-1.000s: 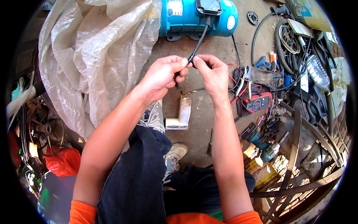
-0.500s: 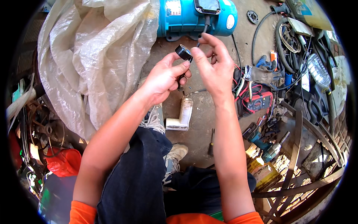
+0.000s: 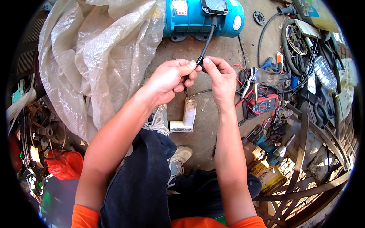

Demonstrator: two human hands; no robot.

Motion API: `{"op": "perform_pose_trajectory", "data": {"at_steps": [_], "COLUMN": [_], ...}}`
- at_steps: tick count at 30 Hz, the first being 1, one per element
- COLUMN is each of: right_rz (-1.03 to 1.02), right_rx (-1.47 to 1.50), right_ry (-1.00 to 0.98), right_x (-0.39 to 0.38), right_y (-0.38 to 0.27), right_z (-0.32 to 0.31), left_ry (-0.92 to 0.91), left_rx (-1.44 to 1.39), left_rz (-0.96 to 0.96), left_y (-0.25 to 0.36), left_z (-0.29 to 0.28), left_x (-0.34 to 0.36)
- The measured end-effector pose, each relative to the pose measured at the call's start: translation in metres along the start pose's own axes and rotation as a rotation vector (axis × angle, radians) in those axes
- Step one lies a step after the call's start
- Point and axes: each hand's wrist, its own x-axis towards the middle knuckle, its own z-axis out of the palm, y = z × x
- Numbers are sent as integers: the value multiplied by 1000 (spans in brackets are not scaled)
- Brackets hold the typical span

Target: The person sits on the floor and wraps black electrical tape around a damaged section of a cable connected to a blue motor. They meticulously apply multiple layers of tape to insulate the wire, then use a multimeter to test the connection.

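A black cable (image 3: 207,46) runs down from the terminal box of a blue electric motor (image 3: 186,19). My left hand (image 3: 173,78) is closed on the lower part of this cable, thumb and forefinger pinching just beside a shiny black wrapped spot (image 3: 199,60). My right hand (image 3: 221,78) is closed at the other side of that spot, its thumb and forefinger tips together against it. What the right fingers hold is hidden. The roll of black electrical tape from the earlier frame cannot be made out now.
A white plastic elbow pipe (image 3: 186,117) lies on the floor beyond my shoes. Translucent sheeting (image 3: 99,64) drapes at left. On the right are pliers (image 3: 251,85), a red multimeter (image 3: 264,103), gloves (image 3: 270,78), a teal power drill (image 3: 277,154) and coiled cables (image 3: 294,43).
My right hand has come down and closed beside the left fingers at the cable. The black tape roll that stood above my left thumb has gone out of sight.
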Motion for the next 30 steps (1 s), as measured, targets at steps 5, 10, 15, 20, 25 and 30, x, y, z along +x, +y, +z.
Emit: {"op": "perform_pose_trajectory", "data": {"at_steps": [5, 10, 15, 20, 25, 30], "right_rz": [293, 308, -161, -439, -75, 60], "right_rx": [456, 289, -204, -902, -245, -338], "right_ry": [-189, -237, 165, -286, -142, -2], "right_x": [10, 20, 20, 20, 24, 12], "right_y": [26, 15, -21, -45, -46, -26], "right_z": [-2, -3, 2, 28, 9, 2], "left_ry": [-10, 21, 33, 177, 133, 85], "left_rx": [-108, -129, -47, 103, 222, 151], "left_rz": [-63, -90, 25, 251, 206, 85], "left_y": [-2, -4, -3, -8, -2, -4], "left_z": [3, -2, 1, 12, 0, -1], "left_x": [0, 1, 0, -2, 2, 1]}}
